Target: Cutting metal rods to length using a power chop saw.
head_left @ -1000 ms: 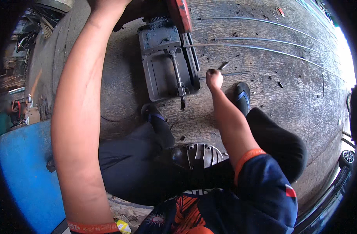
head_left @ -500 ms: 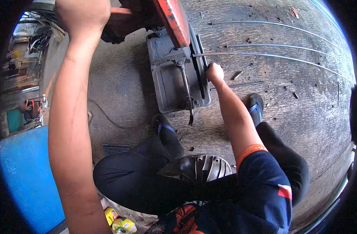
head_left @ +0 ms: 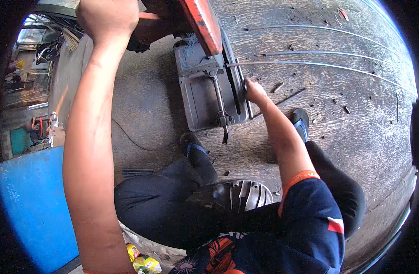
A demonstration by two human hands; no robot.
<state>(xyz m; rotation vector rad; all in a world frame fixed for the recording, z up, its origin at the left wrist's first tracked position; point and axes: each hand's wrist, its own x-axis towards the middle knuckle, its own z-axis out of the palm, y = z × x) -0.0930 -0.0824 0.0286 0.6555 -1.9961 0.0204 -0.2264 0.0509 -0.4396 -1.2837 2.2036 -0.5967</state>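
My left hand (head_left: 108, 18) is closed in a fist at the upper left, around the handle of a cut-off saw with a worn red guard (head_left: 202, 27). The guard hangs over the saw's grey base (head_left: 195, 102), which carries a clamp screw (head_left: 218, 93). My right hand (head_left: 256, 92) is closed beside the base's right edge, on a thin dark bar (head_left: 250, 109) running along that edge. Its fingers are partly hidden. A long thin metal rod (head_left: 310, 65) reaches from the right to the saw, its end just above my right hand.
Two more long rods (head_left: 319, 27) lie on the scuffed floor at the right, among scraps. A short dark rod (head_left: 282, 102) slants behind my right wrist. A cord (head_left: 131, 141), cut pieces (head_left: 137, 173) and a blue panel (head_left: 35, 201) are on the left. Another person (head_left: 37, 130) sits far left.
My right hand has shifted slightly, and the dark bar has slid toward me along the base. The short rod on the floor has swung to a steeper slant. My left hand stays on the handle.
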